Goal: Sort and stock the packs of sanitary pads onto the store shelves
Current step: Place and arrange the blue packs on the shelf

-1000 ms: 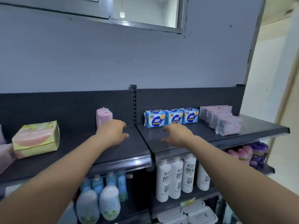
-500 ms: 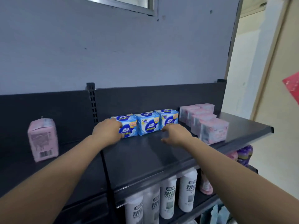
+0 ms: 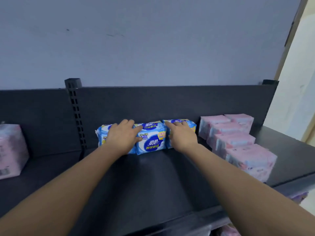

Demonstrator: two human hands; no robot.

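Nearest us, our two forearms reach from 7 and 5 o'clock across the bare front of the dark shelf (image 3: 153, 188). A second ago both hands hovered low over the shelf's front edge, touching nothing. Since then we have stepped to the right and reached to the back.

Now the left hand (image 3: 121, 137) lies on the left blue pack (image 3: 102, 133) at 11 o'clock, fingers bent over its top edge and thumb spread toward the middle blue pack (image 3: 150, 142). The right hand (image 3: 183, 136) covers the right blue pack (image 3: 191, 126) at 1 o'clock, fingers fairly straight across its top and pinching nothing.

The three blue packs stand touching in a row against the back panel (image 3: 170, 103). A line of pink packs (image 3: 238, 143) runs from just beside them toward us at 3 o'clock. A single pink pack (image 3: 10, 150) sits at 9 o'clock in the next bay, beyond the slotted upright (image 3: 75, 114).

We judge that the blue row is the lot in hand, bracketed from both ends to be squared up or drawn forward together.
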